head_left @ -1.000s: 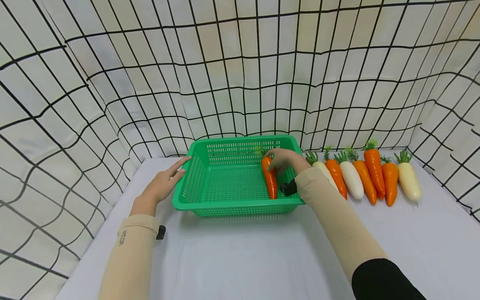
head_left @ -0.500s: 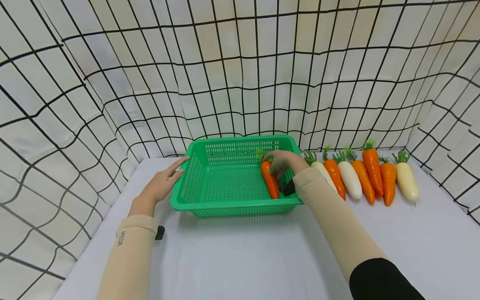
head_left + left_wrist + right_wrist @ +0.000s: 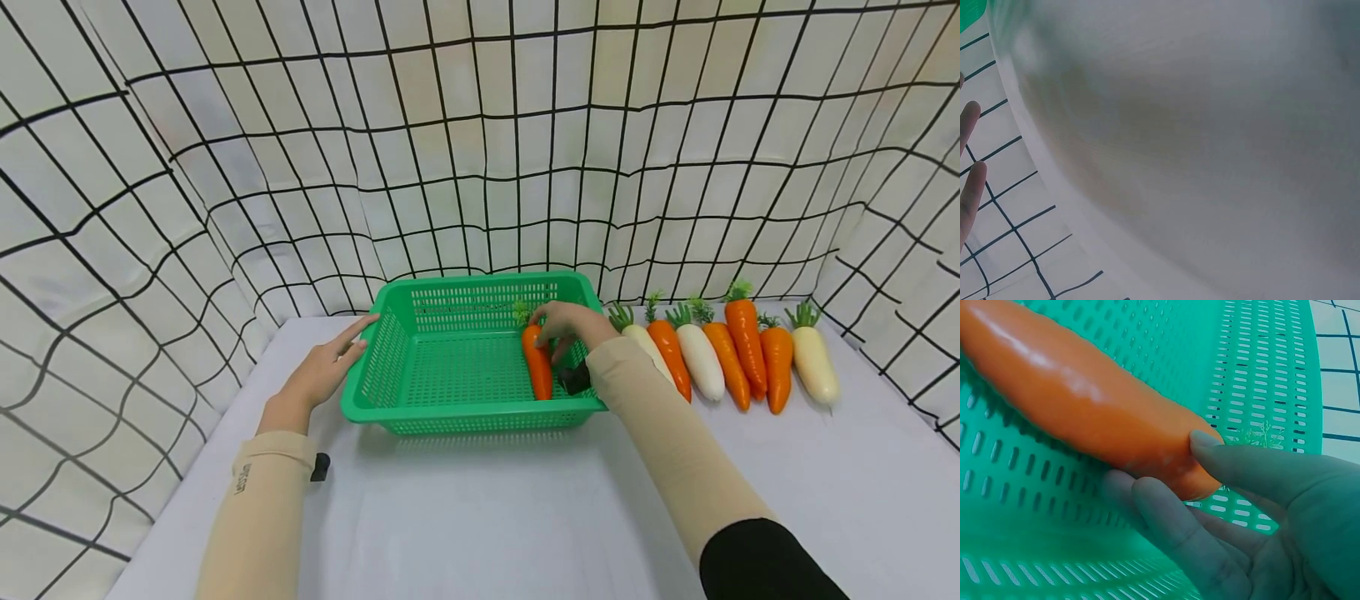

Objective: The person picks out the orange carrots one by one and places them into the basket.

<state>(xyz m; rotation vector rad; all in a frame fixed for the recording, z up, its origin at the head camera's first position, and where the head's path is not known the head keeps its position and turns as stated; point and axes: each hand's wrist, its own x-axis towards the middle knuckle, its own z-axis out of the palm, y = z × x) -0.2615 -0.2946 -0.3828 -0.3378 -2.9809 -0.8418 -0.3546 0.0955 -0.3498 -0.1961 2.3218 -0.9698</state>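
At three o'clock in the basket (image 3: 480, 408), my right hand (image 3: 567, 322) pinches the carrot (image 3: 538, 371) up top, tip toward six. My left hand (image 3: 318, 372), outstretched at nine, grips nothing.

Left wrist view: partial fingers (image 3: 971, 199) (perhaps three)

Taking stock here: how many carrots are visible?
5: one carrot in the basket, in the right hand; in the row, from left, second, fourth, fifth, sixth. The sleeve may hide more.
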